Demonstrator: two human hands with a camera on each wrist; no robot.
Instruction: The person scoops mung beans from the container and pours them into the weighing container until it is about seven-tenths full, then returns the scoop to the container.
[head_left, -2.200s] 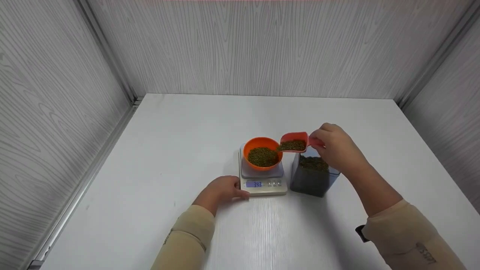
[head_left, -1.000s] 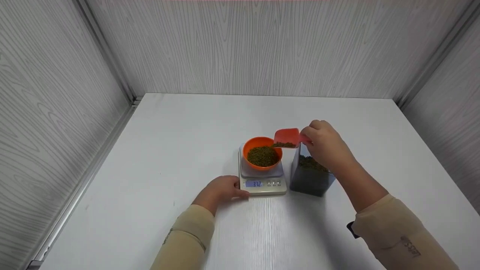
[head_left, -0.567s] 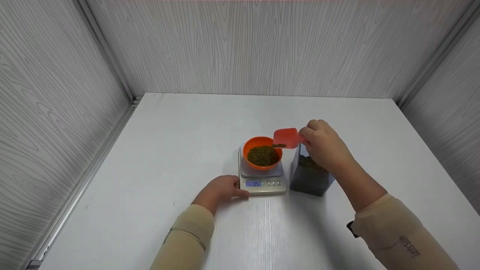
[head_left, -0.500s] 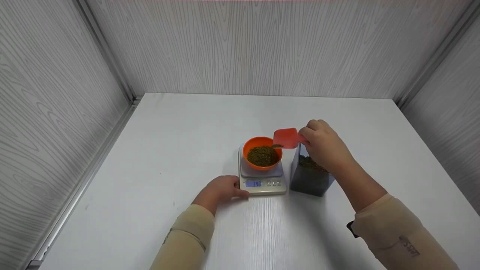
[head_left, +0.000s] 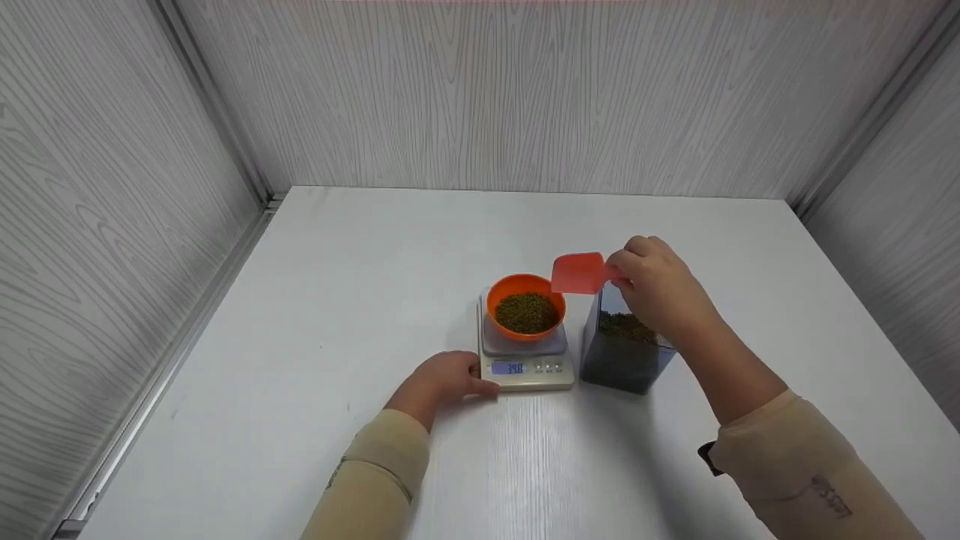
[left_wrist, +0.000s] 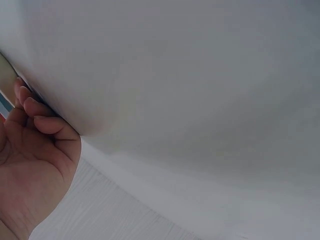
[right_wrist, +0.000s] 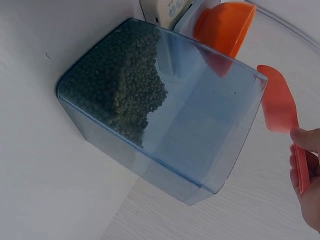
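My right hand (head_left: 660,281) pinches the handle of a red plastic scoop (head_left: 577,273), tilted with its mouth at the right rim of an orange bowl (head_left: 523,281). No beans show on the scoop. Inside the bowl lies a heap of small green beans, like mung beans (head_left: 526,313). The bowl stands on a white kitchen scale (head_left: 525,382) with a lit display. At the scale's front left corner my left hand (head_left: 446,377) grips the edge, thumb along the front; its curled fingers (left_wrist: 40,107) show in the left wrist view.
A clear bluish plastic bin (right_wrist: 200,115), partly filled with the same beans (right_wrist: 125,80), stands just right of the scale, below my right hand. The white table (head_left: 360,277) ends at grey wood-grain panels (head_left: 480,97) at the back and sides.
The right hand moved the loaded scoop left to the bowl and tipped it; its beans went into the bowl. Now it has drawn slightly up and right. The display reading rose. The left hand stayed.
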